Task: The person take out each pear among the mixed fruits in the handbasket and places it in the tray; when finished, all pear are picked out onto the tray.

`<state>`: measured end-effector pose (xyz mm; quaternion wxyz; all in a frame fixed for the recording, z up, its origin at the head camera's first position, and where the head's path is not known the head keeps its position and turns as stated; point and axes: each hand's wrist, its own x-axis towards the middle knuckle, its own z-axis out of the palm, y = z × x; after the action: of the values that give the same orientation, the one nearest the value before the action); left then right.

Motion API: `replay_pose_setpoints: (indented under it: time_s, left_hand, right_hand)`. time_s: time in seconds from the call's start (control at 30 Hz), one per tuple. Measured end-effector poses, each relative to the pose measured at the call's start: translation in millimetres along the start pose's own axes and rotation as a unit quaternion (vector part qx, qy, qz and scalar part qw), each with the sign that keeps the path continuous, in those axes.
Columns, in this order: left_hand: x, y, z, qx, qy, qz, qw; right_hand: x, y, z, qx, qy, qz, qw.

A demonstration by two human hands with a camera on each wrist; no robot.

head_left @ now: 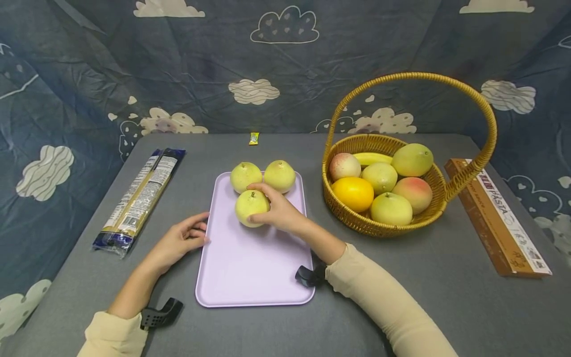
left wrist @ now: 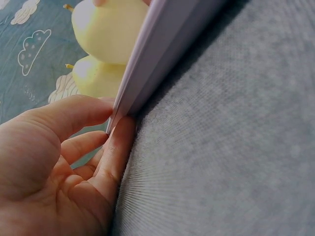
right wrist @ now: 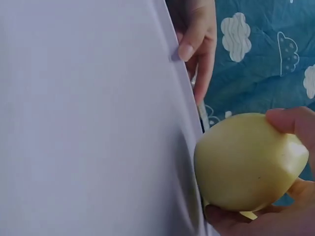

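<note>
My right hand (head_left: 282, 212) grips a round yellow-green pear (head_left: 249, 208) from its right side, thumb in front and fingers behind. The pear is over the upper part of a lilac tray (head_left: 254, 277); in the right wrist view it sits close to the tray surface, and I cannot tell if it touches. Behind it, two similar pears, one at left (head_left: 245, 174) and one at right (head_left: 280, 174), rest side by side at the tray's far end. My left hand (head_left: 180, 242) pinches the tray's left rim (left wrist: 129, 88) between thumb and fingers.
Right of the tray stands a wicker basket (head_left: 332, 208) of mixed fruit with a tall handle. A pasta box (head_left: 499, 218) lies beyond it. At left is a noodle packet (head_left: 138, 198). A small yellow wrapped sweet (head_left: 254, 138) lies near the back edge.
</note>
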<state>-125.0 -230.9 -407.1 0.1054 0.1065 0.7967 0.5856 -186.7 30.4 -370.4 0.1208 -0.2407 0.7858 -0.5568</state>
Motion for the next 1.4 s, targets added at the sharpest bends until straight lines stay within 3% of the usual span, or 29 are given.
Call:
replay_pose_setpoints:
  time_s: [0.57, 0.77, 0.9, 1.1, 1.27, 1.4]
  left_hand:
    - [-1.2, -0.3, -1.5, -0.001, -0.001, -0.002, 1.0]
    - [-0.6, 0.5, -0.7, -0.003, 0.0, -0.001, 1.0]
    - [-0.1, 0.9, 0.0, 0.0, 0.0, -0.003, 1.0]
    - [-0.2, 1.0, 0.3, 0.003, 0.001, -0.003, 1.0]
    - [-0.2, 0.6, 0.1, -0.003, 0.001, 0.001, 1.0]
    - [-0.1, 0.1, 0.1, -0.005, 0.001, 0.0, 1.0]
  right_hand:
    - [2.8, 5, 9, -0.009, -0.04, 0.029, 0.9987]
    - [-2.2, 3, 2, 0.035, -0.045, 0.035, 0.9978]
    - [-14.0, -5, -12, 0.053, -0.042, -0.005, 0.9977]
    - [-41.9, -18, -43, 0.038, -0.002, -0.084, 0.9957]
    - [-68.1, -20, -72, 0.004, 0.044, -0.124, 0.9913]
    - [-86.3, -18, -97, -0.032, 0.106, -0.16, 0.9809]
